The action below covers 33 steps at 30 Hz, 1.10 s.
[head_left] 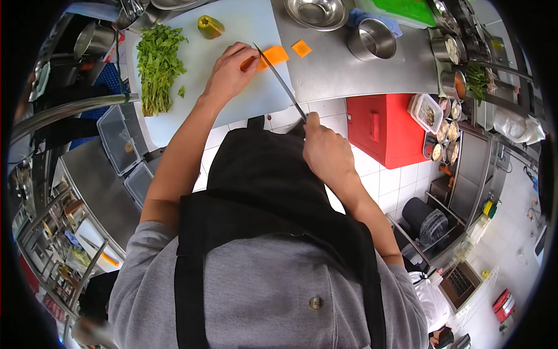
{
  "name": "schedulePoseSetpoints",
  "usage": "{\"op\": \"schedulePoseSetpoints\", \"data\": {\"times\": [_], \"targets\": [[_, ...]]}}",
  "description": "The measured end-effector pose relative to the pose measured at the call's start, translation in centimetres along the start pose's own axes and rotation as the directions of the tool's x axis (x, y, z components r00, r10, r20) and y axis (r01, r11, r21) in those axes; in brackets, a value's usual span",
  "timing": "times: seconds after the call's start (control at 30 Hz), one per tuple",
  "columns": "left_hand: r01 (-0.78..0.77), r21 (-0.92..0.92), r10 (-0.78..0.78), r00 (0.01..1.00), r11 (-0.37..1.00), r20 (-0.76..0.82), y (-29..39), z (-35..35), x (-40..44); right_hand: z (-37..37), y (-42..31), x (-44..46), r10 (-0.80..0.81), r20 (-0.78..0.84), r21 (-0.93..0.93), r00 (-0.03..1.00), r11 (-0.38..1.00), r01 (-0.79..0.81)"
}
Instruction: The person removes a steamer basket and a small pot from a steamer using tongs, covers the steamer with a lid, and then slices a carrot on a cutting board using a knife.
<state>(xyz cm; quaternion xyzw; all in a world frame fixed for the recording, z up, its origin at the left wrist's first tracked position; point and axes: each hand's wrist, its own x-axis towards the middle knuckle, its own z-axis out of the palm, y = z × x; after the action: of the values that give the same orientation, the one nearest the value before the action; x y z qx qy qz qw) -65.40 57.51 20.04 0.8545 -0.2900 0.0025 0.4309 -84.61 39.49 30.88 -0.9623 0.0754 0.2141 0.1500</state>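
Note:
My right hand (pixel 328 145) is wrapped round the handle of a long kitchen knife (pixel 282 83). Its blade slants up and left over the edge of the white cutting board (pixel 200 119). Curled fingers of my left hand (pixel 229 74) press on an orange vegetable piece, likely carrot, beside the blade tip. Flat orange slices (pixel 276 55) lie just past the blade, and one more orange slice (pixel 301 48) sits farther right at the board's edge. A bunch of leafy green herbs (pixel 158 70) rests on the left of the board. Behind my left hand is a cut green vegetable (pixel 210 27).
A steel bowl (pixel 317 13) and a steel pot (pixel 372 41) stand on the metal counter (pixel 331 78). Below is a red cabinet (pixel 378 131), with a plastic tub (pixel 427 111) near it. A metal rail (pixel 70 113) runs at left. Another person's white sleeve (pixel 430 299) shows lower right.

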Motion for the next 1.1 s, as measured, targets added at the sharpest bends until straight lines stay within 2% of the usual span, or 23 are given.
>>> {"op": "schedulePoseSetpoints", "data": {"times": [0.17, 0.23, 0.37, 0.43, 0.53, 0.7, 0.8, 0.87, 0.93, 1.1], "targets": [[0.011, -0.003, -0.011, 1.0, 1.0, -0.003, 0.2, -0.1, 0.0, 0.7, 0.3, -0.1, -0.025, -0.055, 0.013, 0.998, 1.0, 0.026], [0.0, -0.003, 0.0, 1.0, 1.0, -0.017, 0.1, -0.1, 0.0, -0.4, -0.2, 0.1, 0.021, 0.093, -0.018, 0.995, 1.0, -0.02], [-0.02, -0.026, 0.02, 1.0, 0.999, -0.006, 0.1, -0.1, 0.0, 1.6, 0.8, 1.9, 0.002, 0.108, -0.017, 0.994, 1.0, 0.0], [-0.017, -0.02, 0.017, 1.0, 1.0, 0.005, 0.1, -0.1, -0.2, 4.3, 1.7, 3.8, -0.081, -0.038, 0.054, 0.996, 0.995, 0.083], [-0.029, -0.022, 0.03, 0.999, 0.999, 0.024, 0.1, -0.1, 0.1, 4.6, 1.4, 4.3, -0.019, 0.031, 0.029, 0.999, 0.999, 0.018], [-0.028, -0.043, 0.031, 0.997, 0.999, 0.068, 0.2, -0.2, 0.2, 4.4, 0.8, 3.8, -0.008, -0.013, 0.045, 1.0, 0.999, 0.008], [0.008, -0.006, -0.008, 0.999, 1.0, 0.039, 0.1, -0.3, 0.1, 3.3, 0.6, 3.2, -0.017, -0.037, 0.034, 0.999, 0.999, 0.018], [-0.012, -0.008, 0.013, 1.0, 1.0, 0.027, 0.1, -0.3, 0.0, 1.8, -0.1, 2.0, -0.02, -0.047, 0.027, 0.999, 0.999, 0.021], [-0.015, 0.006, 0.015, 1.0, 1.0, 0.018, 0.0, -0.2, -0.1, 0.3, -0.7, 0.9, 0.021, 0.027, 0.015, 0.999, 1.0, -0.021], [-0.062, 0.013, 0.062, 0.998, 0.998, -0.009, -0.2, -0.1, -0.1, 0.8, -0.3, -0.1, 0.028, 0.001, 0.029, 1.0, 0.999, -0.028]]}}
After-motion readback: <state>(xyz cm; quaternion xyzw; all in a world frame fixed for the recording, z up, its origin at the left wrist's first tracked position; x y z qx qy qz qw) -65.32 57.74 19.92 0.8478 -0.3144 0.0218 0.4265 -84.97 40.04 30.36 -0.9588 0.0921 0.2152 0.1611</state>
